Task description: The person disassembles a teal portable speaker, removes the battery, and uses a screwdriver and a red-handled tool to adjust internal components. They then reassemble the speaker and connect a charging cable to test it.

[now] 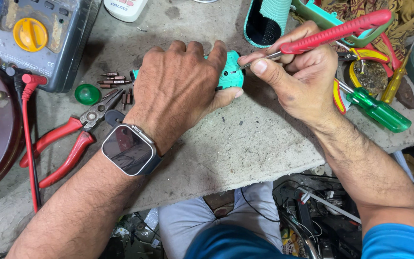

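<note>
I work at a rough grey stone bench (pixel 245 144), its surface stained and pitted under even light. Below its front edge (pixel 264 180), the floor is crowded with tangled cables and scrap (pixel 312 211)

Repair workshop. Evidence: a rough concrete bench top (pixel 245 144) carries a multimeter (pixel 39 41) at 10 o'clock, red-handled pliers (pixel 68 141) at 9 o'clock, loose screwdriver bits (pixel 113 81) beside them, and a green-handled screwdriver (pixel 377 108) at 3 o'clock. Tangled wiring (pixel 312 211) lies below at 5 o'clock.
</note>
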### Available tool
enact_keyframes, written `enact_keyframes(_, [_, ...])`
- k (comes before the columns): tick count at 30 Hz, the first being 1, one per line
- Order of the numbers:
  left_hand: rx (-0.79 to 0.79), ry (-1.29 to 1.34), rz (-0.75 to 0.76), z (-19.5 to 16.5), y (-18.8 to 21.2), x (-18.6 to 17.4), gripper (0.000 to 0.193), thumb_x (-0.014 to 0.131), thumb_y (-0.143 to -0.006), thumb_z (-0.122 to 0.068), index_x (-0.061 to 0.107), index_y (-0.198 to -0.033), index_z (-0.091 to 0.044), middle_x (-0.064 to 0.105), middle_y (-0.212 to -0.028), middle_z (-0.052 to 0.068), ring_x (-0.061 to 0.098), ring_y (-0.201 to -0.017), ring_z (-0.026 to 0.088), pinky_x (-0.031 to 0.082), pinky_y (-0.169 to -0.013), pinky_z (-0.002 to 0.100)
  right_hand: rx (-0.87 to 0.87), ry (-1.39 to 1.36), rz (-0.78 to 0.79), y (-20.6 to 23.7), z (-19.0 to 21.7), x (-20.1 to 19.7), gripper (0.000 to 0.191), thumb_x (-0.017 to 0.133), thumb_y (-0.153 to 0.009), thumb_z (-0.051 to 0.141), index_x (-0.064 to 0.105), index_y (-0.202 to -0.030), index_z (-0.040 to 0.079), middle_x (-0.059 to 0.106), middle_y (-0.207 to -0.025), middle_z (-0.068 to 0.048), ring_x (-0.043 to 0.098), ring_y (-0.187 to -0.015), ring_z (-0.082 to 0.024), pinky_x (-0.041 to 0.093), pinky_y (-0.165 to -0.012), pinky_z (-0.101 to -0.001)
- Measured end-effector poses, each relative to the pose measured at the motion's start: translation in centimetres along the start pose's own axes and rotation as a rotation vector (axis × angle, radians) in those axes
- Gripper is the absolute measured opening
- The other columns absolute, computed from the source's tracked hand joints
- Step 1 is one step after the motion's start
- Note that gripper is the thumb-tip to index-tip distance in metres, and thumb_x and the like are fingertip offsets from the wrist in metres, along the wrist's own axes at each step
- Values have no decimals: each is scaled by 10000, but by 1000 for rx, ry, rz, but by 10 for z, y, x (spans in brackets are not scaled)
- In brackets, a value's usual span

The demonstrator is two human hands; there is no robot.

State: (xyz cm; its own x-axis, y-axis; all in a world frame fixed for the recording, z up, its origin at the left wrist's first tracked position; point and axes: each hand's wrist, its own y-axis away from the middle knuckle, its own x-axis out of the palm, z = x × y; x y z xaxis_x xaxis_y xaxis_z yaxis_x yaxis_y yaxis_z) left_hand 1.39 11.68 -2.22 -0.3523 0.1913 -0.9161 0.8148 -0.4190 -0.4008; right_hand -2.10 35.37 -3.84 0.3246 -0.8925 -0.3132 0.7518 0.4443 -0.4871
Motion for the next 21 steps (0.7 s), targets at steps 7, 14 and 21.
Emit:
enact_keyframes(7, [4,67,31,3,-3,-2,710,687,-833,-721,681,-1122,-72,723,-821,130,719,-792,307,557,-543,448,-37,-59,46,1,-6,-3,278,681,-1091,-28,415,-1136,37,711,-1107,-209,749,-1095,-264,645,-983,-376])
enact_keyframes(14, [7,80,3,4,-4,-1,702,692,-828,-728,681,-1073,-70,722,-791,128,722,-772,311,556,-537,450,-194,-44,53,7,-12,4,257,648,-1103,-85,422,-1160,23,690,-1163,-242,726,-1150,-309,637,-1051,-450])
enact_keyframes(21, [33,51,-12,5,-4,3,728,689,-825,-733,673,-1051,-41,716,-757,127,726,-748,296,564,-541,425,-265,146,68,10,-14,-1,221,688,-1082,-111,494,-1130,-17,716,-1127,-275,744,-1142,-336,652,-1030,-464])
